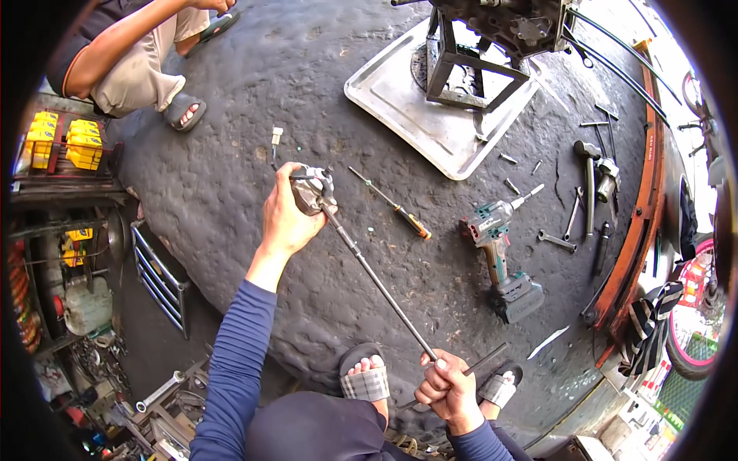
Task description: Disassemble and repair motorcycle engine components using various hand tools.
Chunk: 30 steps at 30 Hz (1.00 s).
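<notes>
My left hand (284, 215) is closed around a small silver metal part (314, 189) with a short wire and pale connector (276, 137). A long steel T-handle wrench (377, 280) runs from that part down to my right hand (446, 388), which is closed on its handle. Beside my left hand a screwdriver (411, 217) with a yellow-and-black handle lies on the dark, uneven floor (231, 123). Further right lies a cordless power tool (496, 253) with a grey and teal body.
A metal tray (369, 96) holds a frame with an engine at the top. Several wrenches (557, 240), a hammer (589, 184) and an orange rail (638, 242) are at right. A person (131, 65) is upper left; a shelf (69, 184) with yellow bottles is at left.
</notes>
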Each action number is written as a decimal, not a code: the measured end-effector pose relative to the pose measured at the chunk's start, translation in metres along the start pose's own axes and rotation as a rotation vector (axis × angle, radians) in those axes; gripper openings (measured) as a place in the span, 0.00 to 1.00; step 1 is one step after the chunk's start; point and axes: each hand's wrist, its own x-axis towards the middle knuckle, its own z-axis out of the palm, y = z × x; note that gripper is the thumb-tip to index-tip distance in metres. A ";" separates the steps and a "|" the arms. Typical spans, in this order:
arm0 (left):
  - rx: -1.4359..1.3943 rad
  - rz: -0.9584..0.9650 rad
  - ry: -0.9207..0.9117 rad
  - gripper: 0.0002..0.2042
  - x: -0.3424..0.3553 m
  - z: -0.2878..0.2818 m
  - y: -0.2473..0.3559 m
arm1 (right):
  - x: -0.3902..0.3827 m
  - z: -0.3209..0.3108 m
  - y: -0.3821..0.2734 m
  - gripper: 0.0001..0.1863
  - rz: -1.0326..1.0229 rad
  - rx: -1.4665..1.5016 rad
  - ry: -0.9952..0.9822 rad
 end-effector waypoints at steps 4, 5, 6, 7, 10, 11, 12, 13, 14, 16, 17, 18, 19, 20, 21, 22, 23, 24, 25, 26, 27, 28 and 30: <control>0.089 -0.006 -0.054 0.39 -0.002 -0.002 0.003 | -0.002 -0.002 0.002 0.15 0.018 0.108 0.041; 0.127 -0.002 -0.075 0.38 -0.003 -0.003 0.003 | -0.003 -0.003 0.002 0.15 0.008 0.195 0.050; 0.131 -0.012 -0.090 0.37 -0.004 -0.003 0.004 | -0.004 -0.004 0.002 0.15 0.031 0.156 0.044; 0.131 -0.016 -0.100 0.37 -0.005 -0.004 0.004 | -0.005 -0.004 0.004 0.15 0.027 0.152 0.050; 0.129 -0.034 -0.113 0.36 -0.008 -0.005 0.004 | -0.007 -0.003 0.010 0.14 0.006 0.101 0.064; 0.128 -0.042 -0.111 0.35 -0.008 -0.005 0.004 | -0.007 -0.003 0.012 0.14 0.001 0.084 0.077; 0.136 -0.034 -0.120 0.35 -0.009 -0.005 0.003 | -0.007 -0.002 0.014 0.13 -0.004 0.068 0.090; 0.144 -0.027 -0.127 0.36 -0.009 -0.005 0.003 | -0.007 -0.002 0.015 0.13 -0.004 0.136 0.077; 0.150 -0.022 -0.138 0.36 -0.009 -0.005 0.002 | -0.007 -0.002 0.016 0.13 0.029 0.139 0.116; 0.161 -0.019 -0.147 0.36 -0.010 -0.006 0.001 | -0.007 -0.001 0.019 0.13 0.060 0.216 0.147; 0.164 -0.023 -0.154 0.36 -0.010 -0.006 0.000 | -0.007 0.000 0.020 0.13 0.044 0.148 0.150; 0.163 -0.013 -0.147 0.36 -0.010 -0.006 0.000 | -0.008 0.001 0.022 0.13 0.020 0.105 0.147; 0.162 -0.007 -0.144 0.35 -0.010 -0.006 0.001 | -0.007 0.001 0.023 0.13 -0.003 0.076 0.112; 0.162 -0.003 -0.141 0.35 -0.010 -0.007 0.001 | -0.008 0.002 0.025 0.12 -0.022 0.033 0.150; 0.152 -0.011 -0.138 0.35 -0.009 -0.008 0.002 | -0.007 0.003 0.027 0.12 -0.039 0.006 0.157; 0.150 -0.005 -0.140 0.35 -0.008 -0.008 0.003 | -0.007 0.004 0.029 0.12 -0.055 -0.002 0.143; 0.143 0.004 -0.134 0.35 -0.007 -0.009 0.004 | -0.007 0.004 0.031 0.12 -0.061 0.005 0.145; 0.132 0.006 -0.129 0.35 -0.006 -0.010 0.005 | -0.007 0.005 0.032 0.12 -0.076 -0.018 0.166; 0.134 0.018 -0.123 0.35 -0.004 -0.012 0.006 | -0.007 0.005 0.034 0.12 -0.086 -0.018 0.163; 0.131 0.024 -0.119 0.35 -0.003 -0.012 0.007 | -0.008 0.004 0.036 0.11 -0.106 0.007 0.158; 0.127 0.025 -0.125 0.34 -0.001 -0.014 0.008 | -0.008 0.004 0.037 0.11 -0.152 -0.151 0.156; 0.187 0.051 -0.157 0.34 0.001 -0.015 0.008 | -0.009 0.002 0.038 0.11 -0.209 -0.283 0.153; 0.293 0.112 -0.216 0.34 0.003 -0.015 0.009 | -0.009 -0.001 0.040 0.10 -0.251 -0.398 0.102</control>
